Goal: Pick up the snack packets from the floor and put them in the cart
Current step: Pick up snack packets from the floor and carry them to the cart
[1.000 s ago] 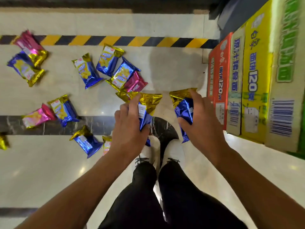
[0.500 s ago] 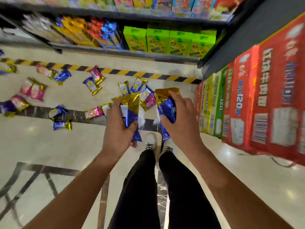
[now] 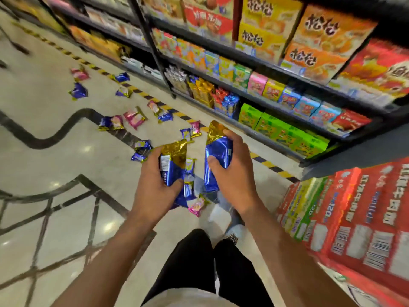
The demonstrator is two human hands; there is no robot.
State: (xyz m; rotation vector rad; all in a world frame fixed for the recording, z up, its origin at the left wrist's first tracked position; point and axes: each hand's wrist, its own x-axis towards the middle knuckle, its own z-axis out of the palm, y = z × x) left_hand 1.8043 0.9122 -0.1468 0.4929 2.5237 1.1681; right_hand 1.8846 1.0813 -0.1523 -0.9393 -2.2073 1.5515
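Two blue-and-gold foil snack packets are held up off the floor, gold ends uppermost: the left packet (image 3: 171,162) shows a barcode and may hide another behind it, the right packet (image 3: 217,155) stands near-upright. Pink and blue loose packets (image 3: 135,117) lie scattered across the floor (image 3: 55,138).

Shop aisle, stocked shelves (image 3: 265,69), stacked cartons (image 3: 354,213)

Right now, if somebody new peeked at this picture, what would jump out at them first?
Two hands in the middle: the left hand grips a shiny blue-and-gold foil snack packet, and the right hand grips another blue-and-gold packet. More pink and blue packets lie scattered on the glossy pale floor behind, beside shelves of bright snack boxes.
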